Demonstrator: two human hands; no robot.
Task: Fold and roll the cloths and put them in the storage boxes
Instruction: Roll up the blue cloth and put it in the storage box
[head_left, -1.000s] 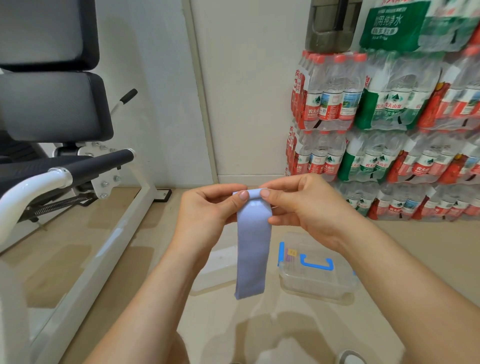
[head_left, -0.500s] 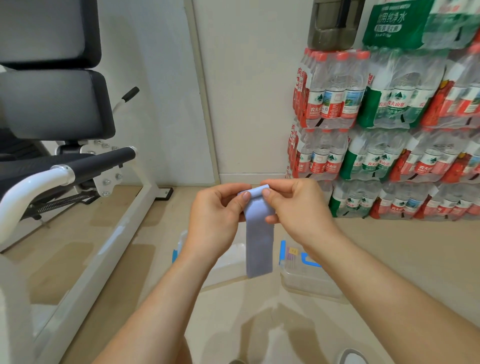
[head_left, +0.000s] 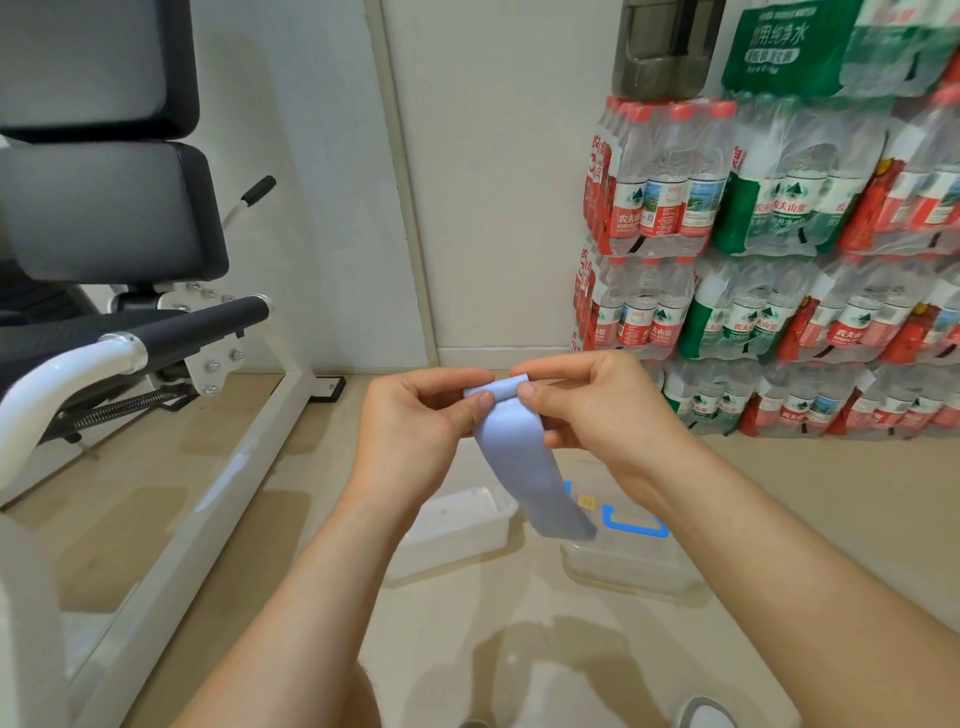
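Above tan floor (head_left: 831, 519), left hand (head_left: 415, 431) and right hand (head_left: 597, 415) pinch a lilac cloth (head_left: 524, 462) (hanging).

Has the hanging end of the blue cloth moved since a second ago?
Yes. The cloth tail has shortened and swung right, now ending over the blue-handled storage box.

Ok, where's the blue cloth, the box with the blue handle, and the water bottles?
cloth (head_left: 524, 462), head view, middle of the hanging strip.
box (head_left: 636, 566), head view, its clear lid below the blue handle.
water bottles (head_left: 667, 200), head view, label of a wrapped pack.
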